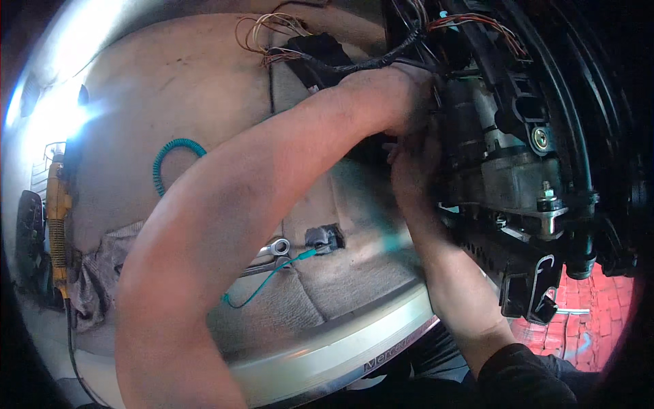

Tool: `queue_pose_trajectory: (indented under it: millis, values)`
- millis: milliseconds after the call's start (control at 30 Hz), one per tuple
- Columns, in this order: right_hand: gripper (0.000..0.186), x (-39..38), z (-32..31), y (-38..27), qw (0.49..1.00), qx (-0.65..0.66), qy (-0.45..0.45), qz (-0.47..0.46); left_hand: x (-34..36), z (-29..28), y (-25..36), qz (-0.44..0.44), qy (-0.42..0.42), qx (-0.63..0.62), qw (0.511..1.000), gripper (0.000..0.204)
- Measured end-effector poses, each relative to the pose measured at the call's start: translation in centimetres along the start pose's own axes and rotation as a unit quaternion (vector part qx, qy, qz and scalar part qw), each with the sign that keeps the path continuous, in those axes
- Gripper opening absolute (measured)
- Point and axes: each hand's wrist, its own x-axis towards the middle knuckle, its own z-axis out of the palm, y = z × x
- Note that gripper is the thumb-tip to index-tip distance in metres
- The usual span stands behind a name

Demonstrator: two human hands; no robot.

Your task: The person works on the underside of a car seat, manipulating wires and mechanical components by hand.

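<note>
Both my arms reach to the underside of a car seat frame [521,174], a dark assembly of metal rails, bolts and a grey motor housing, tipped up on the right. My left hand [411,95] is at its shadowed near side, just below a black-wrapped wiring harness [368,66]; its fingers are hidden. Lower down, close under the left wrist, is my right hand [417,160]. A fingertip or two show dimly beside the dark parts, but the grip is lost in shadow. Whatever either hand touches or holds in there does not show.
On the beige carpet [170,82] lie ring wrenches [278,247], a grey connector piece [325,238] and a teal coiled cord [160,163]. A grey rag [112,262] and a yellow corded work light [58,211] are at left. The metallic door sill [327,341] crosses in front; red brick paving [599,300] shows at right.
</note>
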Motion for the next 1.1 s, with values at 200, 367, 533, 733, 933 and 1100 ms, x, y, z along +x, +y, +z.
queue_pose_trajectory:
  millis: [200, 367, 533, 733, 933, 1100]
  values:
    - [0.063, 1.3, -0.3, 2.5, 0.986, -0.158, 0.000, -0.050, 1.2, -0.6, -1.0, 0.121, -0.069, 0.195, 0.971, 0.024]
    - [0.069, 1.3, -0.9, 3.5, 0.940, -0.319, -0.048, -0.112, 2.2, -0.5, -0.6, 0.126, -0.092, 0.213, 0.965, 0.027]
    - [0.062, 0.9, -0.7, 1.2, 0.953, -0.283, -0.043, -0.095, 0.1, -0.6, 2.4, -0.058, -0.008, 0.023, 0.998, 0.024]
    - [0.058, 0.3, -0.6, 0.1, 0.945, -0.323, -0.032, -0.052, -1.6, 1.2, 3.4, -0.014, 0.081, 0.166, 0.983, 0.017]
    - [0.050, -0.3, -0.1, -0.6, 0.955, -0.268, 0.021, -0.123, -1.7, 1.7, 2.3, 0.031, 0.133, 0.179, 0.974, 0.015]
    - [0.034, 1.9, -0.1, -1.0, 0.876, -0.445, -0.030, -0.184, -1.4, 2.5, 3.0, 0.017, 0.130, 0.178, 0.975, 0.016]
